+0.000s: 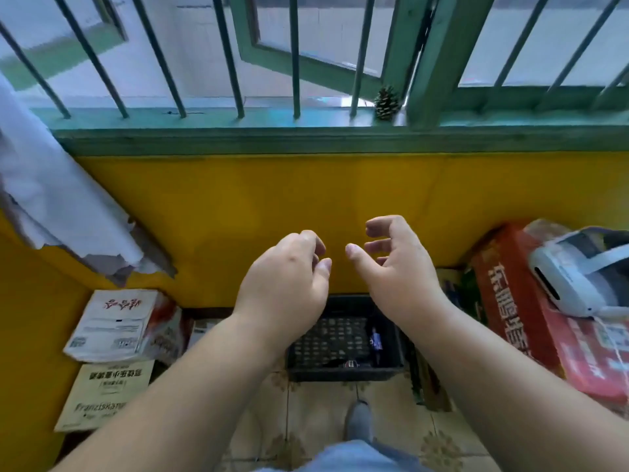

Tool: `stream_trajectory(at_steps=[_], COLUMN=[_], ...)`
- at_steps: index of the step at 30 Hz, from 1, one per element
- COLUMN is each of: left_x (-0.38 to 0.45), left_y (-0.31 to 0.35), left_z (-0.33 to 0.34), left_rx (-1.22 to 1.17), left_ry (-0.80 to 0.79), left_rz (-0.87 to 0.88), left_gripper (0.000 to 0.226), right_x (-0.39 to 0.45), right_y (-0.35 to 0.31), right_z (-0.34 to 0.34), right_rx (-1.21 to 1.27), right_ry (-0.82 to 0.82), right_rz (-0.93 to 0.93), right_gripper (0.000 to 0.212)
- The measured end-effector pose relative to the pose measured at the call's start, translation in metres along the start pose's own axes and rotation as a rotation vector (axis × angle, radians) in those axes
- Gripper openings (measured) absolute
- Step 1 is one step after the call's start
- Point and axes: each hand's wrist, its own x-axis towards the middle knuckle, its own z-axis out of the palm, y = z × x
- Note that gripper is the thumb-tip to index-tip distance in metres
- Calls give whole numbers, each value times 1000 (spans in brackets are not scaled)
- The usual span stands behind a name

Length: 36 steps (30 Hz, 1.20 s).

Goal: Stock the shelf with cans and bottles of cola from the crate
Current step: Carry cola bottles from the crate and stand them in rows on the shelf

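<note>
A black plastic crate (pixel 343 371) stands on the tiled floor against the yellow wall, directly below my hands. Its perforated bottom shows, and a dark bottle (pixel 375 340) lies along its right side; a small can top (pixel 350 363) shows near its front wall. My left hand (pixel 289 277) and my right hand (pixel 398 267) hover side by side above the crate, fingers loosely curled, holding nothing. My forearms hide part of the crate. No shelf is in view.
Cardboard boxes (pixel 115 325) are stacked at the left, a beige one (pixel 102 396) below. A red carton (pixel 531 321) with a white headset (pixel 575 270) on it sits at the right. A green barred window sill (pixel 238 131) with a pine cone (pixel 387 103) runs above. My foot (pixel 359 420) stands before the crate.
</note>
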Motion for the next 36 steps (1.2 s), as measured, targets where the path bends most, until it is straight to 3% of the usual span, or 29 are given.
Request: stream_trajectory(at_steps=[9,14,21,28,31,34,36], left_x=[90,120,133,119,104,90,82], left_y=[-13,-43,-108,-191,-224,-256,-275], left_z=[121,182,305,454,519,578,611], left_rx=[-7,-11,-45,-4,13,12,-7], left_ry=[-194,-285,-564,-778,-831,-896,-903], left_rz=[-74,-25,24,103,79,26,0], left_gripper=[22,23,28,35,32,12,14], right_x=[89,108,101,81,68,63,69], right_y=[116,173,286,449,528,598,637], right_z=[31,56,122,228,274,307,326], right_rx=[79,141,113,-70,-226,-403,-496], right_ry=[-67,29,143,-17,-239,-455,-572], right_rz=[230,354,519,665,642,557,488], right_gripper=[38,35,36,39,35,26,26])
